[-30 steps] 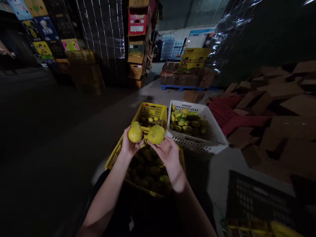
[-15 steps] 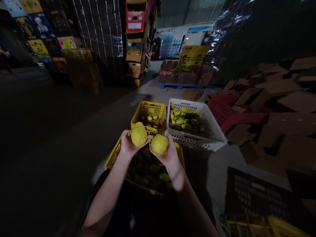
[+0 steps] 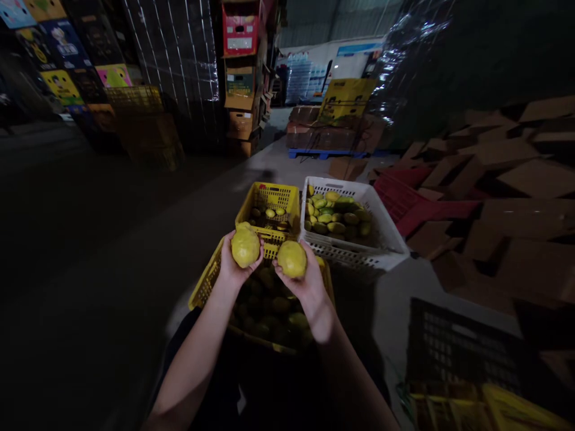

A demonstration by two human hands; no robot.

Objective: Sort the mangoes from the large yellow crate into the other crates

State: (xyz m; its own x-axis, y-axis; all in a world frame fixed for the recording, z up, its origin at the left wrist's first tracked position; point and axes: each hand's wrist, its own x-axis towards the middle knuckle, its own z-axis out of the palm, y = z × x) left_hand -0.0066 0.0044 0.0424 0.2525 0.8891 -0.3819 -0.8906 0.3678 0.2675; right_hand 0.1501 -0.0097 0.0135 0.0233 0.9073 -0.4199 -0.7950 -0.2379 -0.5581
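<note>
My left hand [image 3: 232, 264] is wrapped round a yellow lemon [image 3: 245, 246], its knobbed end pointing up. Another lemon [image 3: 291, 260] rests in my right hand [image 3: 311, 276], fingers curled under and beside it. Both are held side by side with a gap between them, above a near yellow crate [image 3: 204, 286]. Many green-yellow fruits [image 3: 281, 305] lie in shadow inside that crate, below my wrists.
Beyond stand a smaller yellow crate [image 3: 245, 206] with a few fruits and a white crate [image 3: 386, 224] holding many. Flattened cardboard boxes [image 3: 516, 179] and a red crate [image 3: 404, 197] lie right. A dark crate [image 3: 458, 341] sits lower right; stacked cartons [image 3: 242, 84] rise behind.
My hands have moved apart: the left one went a little left with its lemon, and the gap between the two lemons is wider. The view has shifted slightly.
</note>
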